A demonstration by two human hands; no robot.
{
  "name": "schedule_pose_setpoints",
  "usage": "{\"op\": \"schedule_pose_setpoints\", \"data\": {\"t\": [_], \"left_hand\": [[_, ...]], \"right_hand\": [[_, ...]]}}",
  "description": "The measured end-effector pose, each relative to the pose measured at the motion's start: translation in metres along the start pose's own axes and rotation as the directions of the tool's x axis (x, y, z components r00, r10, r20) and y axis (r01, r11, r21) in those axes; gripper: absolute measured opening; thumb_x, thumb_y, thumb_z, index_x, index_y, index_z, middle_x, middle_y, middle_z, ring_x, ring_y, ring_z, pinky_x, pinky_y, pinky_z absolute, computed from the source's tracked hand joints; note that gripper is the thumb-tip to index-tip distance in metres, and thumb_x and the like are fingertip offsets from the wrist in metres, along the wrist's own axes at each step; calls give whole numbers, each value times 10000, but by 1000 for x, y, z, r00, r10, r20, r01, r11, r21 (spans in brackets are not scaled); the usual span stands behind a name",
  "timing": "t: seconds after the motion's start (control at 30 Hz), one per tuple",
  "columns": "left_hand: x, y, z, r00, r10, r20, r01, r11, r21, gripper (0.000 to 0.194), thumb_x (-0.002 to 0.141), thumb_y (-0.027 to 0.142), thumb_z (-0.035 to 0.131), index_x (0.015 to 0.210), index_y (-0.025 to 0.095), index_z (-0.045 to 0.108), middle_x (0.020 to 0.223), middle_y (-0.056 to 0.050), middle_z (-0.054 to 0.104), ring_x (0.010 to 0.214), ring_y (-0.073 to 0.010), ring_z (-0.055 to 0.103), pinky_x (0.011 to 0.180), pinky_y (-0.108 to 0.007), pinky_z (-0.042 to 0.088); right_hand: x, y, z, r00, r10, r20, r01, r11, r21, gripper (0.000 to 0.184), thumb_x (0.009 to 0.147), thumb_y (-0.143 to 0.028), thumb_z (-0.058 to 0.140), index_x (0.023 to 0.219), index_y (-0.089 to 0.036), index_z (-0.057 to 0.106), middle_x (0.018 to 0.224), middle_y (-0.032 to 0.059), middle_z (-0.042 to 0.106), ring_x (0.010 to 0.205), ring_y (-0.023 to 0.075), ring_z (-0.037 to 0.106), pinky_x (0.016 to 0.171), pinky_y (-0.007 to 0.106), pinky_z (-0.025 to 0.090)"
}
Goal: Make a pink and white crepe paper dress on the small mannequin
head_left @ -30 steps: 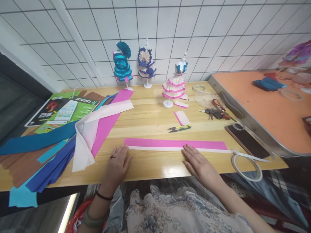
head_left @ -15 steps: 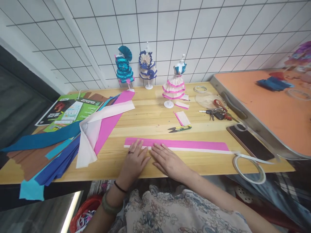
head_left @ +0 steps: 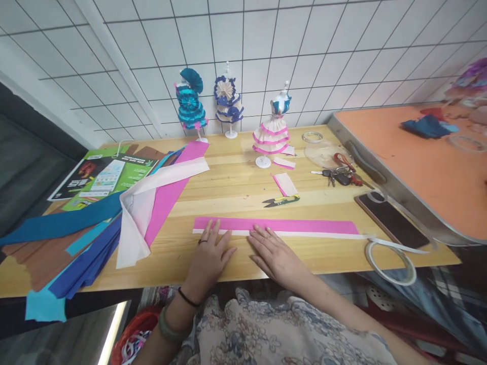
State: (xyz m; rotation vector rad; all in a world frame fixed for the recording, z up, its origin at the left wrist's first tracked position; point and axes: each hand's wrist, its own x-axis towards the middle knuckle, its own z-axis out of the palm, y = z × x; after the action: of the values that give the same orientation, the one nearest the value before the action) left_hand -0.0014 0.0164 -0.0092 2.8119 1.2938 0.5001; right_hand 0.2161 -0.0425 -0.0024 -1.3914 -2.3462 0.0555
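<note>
Strips in teal, brown, light blue and dark blue [head_left: 64, 223] fan out across the left end of the table [head_left: 171, 274], some hanging past its front edge. Over them lie a cream strip [head_left: 131, 243] with a fold in it and a wide magenta piece [head_left: 167, 208], and printed sheets [head_left: 110, 175] sit behind. A long pink strip [head_left: 312, 226] lies flat near the front edge, a white band [head_left: 323, 234] along its near side. The left hand [head_left: 213, 251] and the right hand [head_left: 276, 253] rest well apart from each other, palms down, fingers stretched out and gripping nothing, tips touching the strip. Crowding its right end are a tape roll [head_left: 413, 272], which juts over the front edge, and a phone [head_left: 395, 220]; a thin white tail runs between them. Snips [head_left: 282, 201] lie just beyond the far side, with keys [head_left: 335, 176] farther right.

Counted: three small dress forms [head_left: 272, 134] at the back, one in teal, one in cream and dark blue, one in cream and pink; three cream-and-pink offcuts [head_left: 285, 183]; one pair of snips; one phone; one bunch of keys. One red basket [head_left: 127, 324] stands below the table.
</note>
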Motion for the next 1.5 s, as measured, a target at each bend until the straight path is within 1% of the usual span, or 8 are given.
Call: {"op": "schedule_pose_setpoints", "data": {"t": [0.23, 0.47, 0.63, 0.87, 1.03, 1.27, 1.4, 1.5], "left_hand": [[-2, -7, 5, 998, 21, -55, -23, 999, -33, 376, 861, 341, 490, 1170, 144, 574, 1379, -186, 424, 1310, -347, 349, 988, -518, 425], [-1, -13, 12, 990, 83, -117, -83, 997, 1, 378, 853, 313, 507, 1175, 114, 526, 1363, -228, 413, 1293, -359, 370, 966, -525, 439], [-1, -14, 13, 987, 95, -129, -96, 995, 2, 377, 839, 286, 531, 1186, 141, 505, 1395, -211, 371, 1304, -356, 352, 977, -526, 429], [0, -15, 10, 985, 103, -136, -99, 994, 37, 338, 850, 295, 505, 1147, 140, 552, 1376, -207, 400, 1299, -347, 359, 989, -521, 404], [0, -15, 8, 989, 60, -132, -39, 987, 155, 334, 860, 314, 476, 1068, 104, 630, 1288, -228, 494, 1249, -370, 411, 1002, -553, 344], [-2, -27, 4, 992, -46, -114, 71, 973, 220, 361, 883, 326, 407, 1041, 115, 654, 1254, -216, 534, 1248, -363, 410, 1003, -555, 305], [0, -49, -5, 981, -162, -107, 178, 972, 154, 474, 888, 403, 352, 1110, 68, 603, 1226, -209, 552, 1178, -315, 476, 1010, -454, 343], [3, -65, -16, 920, -387, -55, 391, 908, 149, 558, 857, 495, 352, 1120, 67, 593, 1088, -189, 619, 1057, -318, 536, 966, -445, 377]], "right_hand": [[-47, 33, -21, 989, 143, -38, -147, 981, -124, 421, 906, -259, 469, 1306, -129, 480, 1305, 138, 540, 1309, 245, 375, 1065, 486, 350], [-102, 71, -46, 943, 318, -102, -334, 885, -324, 396, 910, -294, 457, 1249, -98, 518, 1280, 156, 557, 1308, 273, 373, 1075, 544, 269], [-130, 92, -58, 912, 383, -150, -409, 806, -429, 399, 917, -322, 441, 1250, -116, 516, 1235, 155, 593, 1285, 303, 401, 1068, 611, 158], [-153, 112, -63, 880, 424, -216, -475, 754, -453, 440, 917, -325, 427, 1286, -91, 474, 1228, 187, 589, 1276, 302, 414, 1053, 628, 133], [-155, 114, -66, 833, 513, -206, -553, 761, -340, 423, 930, -333, 373, 1286, -125, 472, 1237, 161, 588, 1299, 298, 381, 1057, 629, 138], [-146, 126, -86, 610, 674, -416, -707, 700, 98, 302, 914, -348, 393, 1066, -188, 598, 1153, 111, 638, 1187, 251, 519, 1079, 532, 256], [-134, 133, -93, 628, 689, -362, -711, 697, 94, 289, 893, -359, 431, 1040, -189, 614, 1114, 104, 659, 1071, 246, 600, 1076, 512, 285], [-127, 134, -92, 660, 671, -338, -694, 716, 66, 301, 893, -362, 433, 1064, -188, 610, 1106, 101, 664, 1039, 239, 617, 1068, 498, 311]]}}
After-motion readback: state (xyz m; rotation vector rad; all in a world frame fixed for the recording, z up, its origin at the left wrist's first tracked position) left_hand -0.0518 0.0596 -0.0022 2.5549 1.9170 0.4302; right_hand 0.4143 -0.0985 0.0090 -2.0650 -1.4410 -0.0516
